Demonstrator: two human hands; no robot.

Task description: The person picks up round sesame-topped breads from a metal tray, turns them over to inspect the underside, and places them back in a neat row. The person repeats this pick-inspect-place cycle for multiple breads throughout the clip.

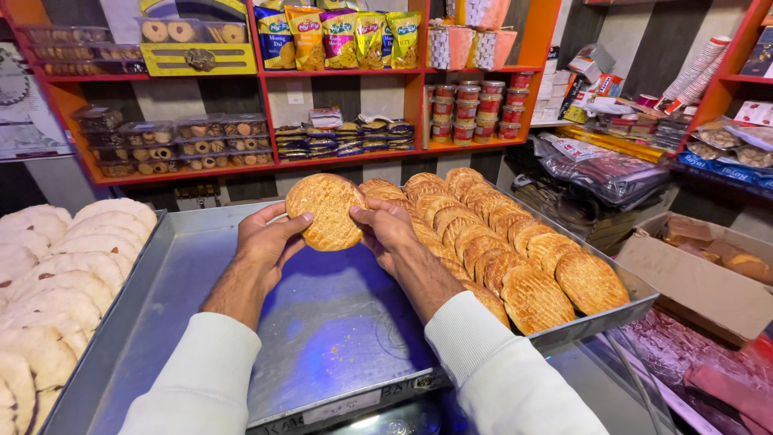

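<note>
- Holding one round golden flatbread (325,211) up above the metal tray (322,322), both hands share the load: left hand (270,242) on the lower left edge, right hand (386,229) on the right edge.
- Grip on each side is clamped on the bread's rim, fingers behind and thumbs in front, so the scored face stays turned to the wearer; probably keeps the crust from cracking or bending.
- Bread sits in the air, clear of the tray, just left of the rows of baked flatbreads (499,250).
- Those rows lean overlapped like shingles along the tray's right side, likely to pack many in and keep each edge easy to pick.
- Tray's middle is bare metal under the hands.
- Pale, unbrowned flatbreads (56,298) fill a separate tray at left.
- Shelves (266,76) behind carry boxed biscuits, snack packets and jars.
</note>
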